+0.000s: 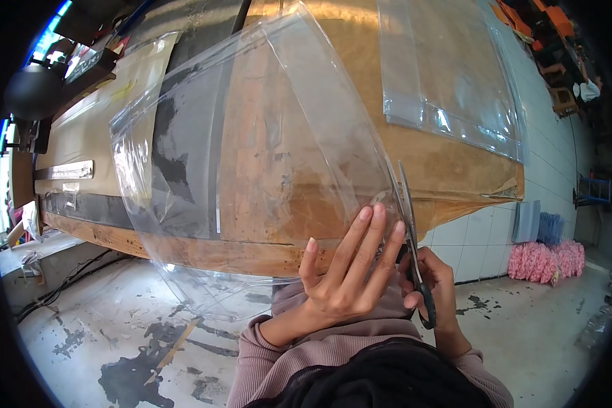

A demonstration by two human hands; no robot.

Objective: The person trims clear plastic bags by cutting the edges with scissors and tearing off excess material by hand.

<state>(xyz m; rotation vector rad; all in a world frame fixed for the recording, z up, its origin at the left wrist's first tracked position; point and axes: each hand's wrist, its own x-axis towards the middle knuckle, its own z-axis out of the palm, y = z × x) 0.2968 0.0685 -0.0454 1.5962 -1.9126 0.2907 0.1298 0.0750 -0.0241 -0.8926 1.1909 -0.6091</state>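
Note:
A large clear plastic sheet (319,129) lies over the wooden table (251,255), and its lower left part hangs past the front edge. My left hand (350,275) rests flat on the sheet's lower right corner with its fingers spread. Just to the right, my right hand (435,282) holds black-handled scissors (413,238), fingers in the loops. The blades point away from me along the sheet's right edge. Whether they touch the plastic I cannot tell.
More clear plastic (455,81) is stacked at the table's back right. A metal ruler (71,171) lies at the left. Pink bundles (547,262) sit on the floor at the right, and black cables (54,292) run below the table at the left.

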